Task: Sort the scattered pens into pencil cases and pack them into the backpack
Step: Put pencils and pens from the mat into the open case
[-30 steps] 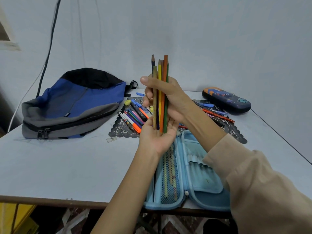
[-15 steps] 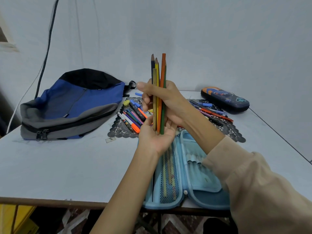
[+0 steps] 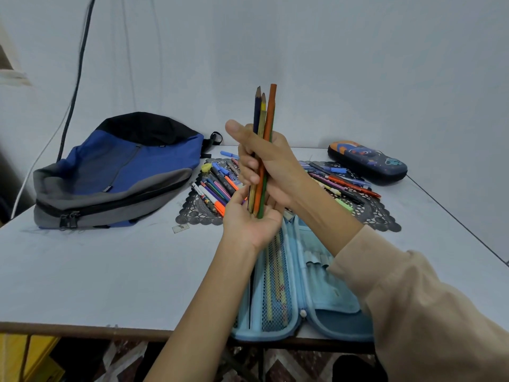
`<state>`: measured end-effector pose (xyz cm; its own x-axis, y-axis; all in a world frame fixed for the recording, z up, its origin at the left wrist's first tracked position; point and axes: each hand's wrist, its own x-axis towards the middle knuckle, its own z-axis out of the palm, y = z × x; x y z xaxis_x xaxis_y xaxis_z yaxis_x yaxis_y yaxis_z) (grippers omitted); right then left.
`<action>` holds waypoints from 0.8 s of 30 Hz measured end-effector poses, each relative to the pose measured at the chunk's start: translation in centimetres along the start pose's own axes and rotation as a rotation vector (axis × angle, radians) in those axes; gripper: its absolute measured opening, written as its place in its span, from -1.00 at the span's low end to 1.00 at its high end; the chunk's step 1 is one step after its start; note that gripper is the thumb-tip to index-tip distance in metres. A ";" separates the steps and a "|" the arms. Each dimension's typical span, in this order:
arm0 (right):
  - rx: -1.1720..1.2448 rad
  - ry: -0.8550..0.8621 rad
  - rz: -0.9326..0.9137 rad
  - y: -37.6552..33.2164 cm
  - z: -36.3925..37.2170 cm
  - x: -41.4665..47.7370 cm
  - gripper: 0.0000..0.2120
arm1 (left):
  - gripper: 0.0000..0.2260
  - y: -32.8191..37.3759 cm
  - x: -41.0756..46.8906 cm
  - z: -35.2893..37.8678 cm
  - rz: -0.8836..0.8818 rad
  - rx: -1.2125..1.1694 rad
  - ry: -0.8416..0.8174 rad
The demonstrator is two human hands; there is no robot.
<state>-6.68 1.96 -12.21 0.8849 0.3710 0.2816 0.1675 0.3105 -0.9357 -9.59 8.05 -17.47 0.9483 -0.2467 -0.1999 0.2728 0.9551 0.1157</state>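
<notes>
Above the open blue pencil case (image 3: pixel 316 293), a bundle of coloured pencils (image 3: pixel 270 114) stands nearly upright. The right grip (image 3: pixel 264 166) is wrapped round its middle, thumb out at ten o'clock. The left grip (image 3: pixel 250 224) lies beneath, palm up and fingers loose, and the lower ends rest on it.

This looks like squaring the bundle before it goes into the case. To do it well, the right grip should slacken just enough for the pencils to drop level on the palm, then tighten so none slides out. The bundle should then be tipped flat, along the case's length, and fed in beside the mesh pocket (image 3: pixel 275 285), which already holds a few sticks.

More pens (image 3: pixel 217 188) lie heaped at ten o'clock of the case, on a black lace mat (image 3: pixel 192 208). A second heap (image 3: pixel 341 183) sits at two o'clock, and just beyond it is a closed dark pencil case (image 3: pixel 366 164). The blue and grey backpack (image 3: pixel 124 166) lies on its side at nine o'clock of the bundle, with its zip seemingly shut.

All of this rests on a pale worktop (image 3: pixel 110 271) set against a plain grey wall (image 3: pixel 358 64). A dark cable (image 3: pixel 80 64) hangs down the wall at eleven o'clock.
</notes>
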 end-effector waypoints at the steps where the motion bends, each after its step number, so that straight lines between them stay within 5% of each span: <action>1: 0.012 -0.002 -0.004 0.0 0.0 0.0 -0.57 | -0.51 0.0 0.1 -0.1 0.002 0.011 -0.009; 8: 0.097 0.019 -0.057 -0.8 -0.5 0.1 -0.56 | -0.75 2.5 0.4 -1.5 0.052 0.281 -0.079; 12: 0.149 0.061 -0.051 -1.1 -1.7 0.1 -0.54 | -0.87 5.3 -0.4 -3.4 0.493 1.402 0.001; 14: 0.178 0.097 -0.035 -0.8 -2.3 0.2 -0.55 | -0.85 6.2 -0.9 -4.2 0.467 1.968 -0.045; 16: 0.196 0.129 -0.019 -0.3 -2.6 0.3 -0.56 | -0.71 6.6 -1.4 -4.5 0.278 2.262 -0.073; 24: 0.212 0.236 0.051 1.9 -2.9 0.5 -0.57 | -0.74 7.4 -2.4 -3.7 0.195 2.313 -0.081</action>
<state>-4.65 0.20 -14.50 0.9704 0.1847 0.1553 0.0484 0.4813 -0.8752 -10.41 16.26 -19.70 0.9629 -0.2677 -0.0356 -0.1817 -0.7398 0.6478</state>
